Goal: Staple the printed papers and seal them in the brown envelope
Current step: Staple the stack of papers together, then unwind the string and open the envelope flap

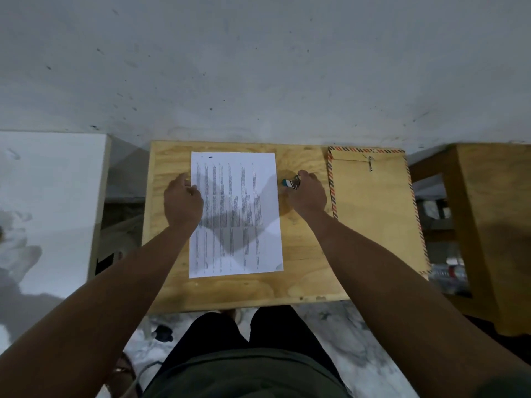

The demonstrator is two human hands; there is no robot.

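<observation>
The printed papers (235,214) lie flat in the middle of a small plywood table (169,285). My left hand (182,201) rests at the papers' left edge, its fingertips touching the sheet. My right hand (307,196) sits just right of the papers, with its fingers curled round a small stapler (290,183) that has a teal tip and a metal body. The brown envelope (376,208), edged with red and blue stripes, lies on the table's right side, flap end away from me, apart from both hands.
A grey wall stands right behind the table. A white block (48,202) stands to the left and a wooden stool (488,225) to the right. A plastic bottle (448,272) lies under the stool. My legs (244,334) are at the table's near edge.
</observation>
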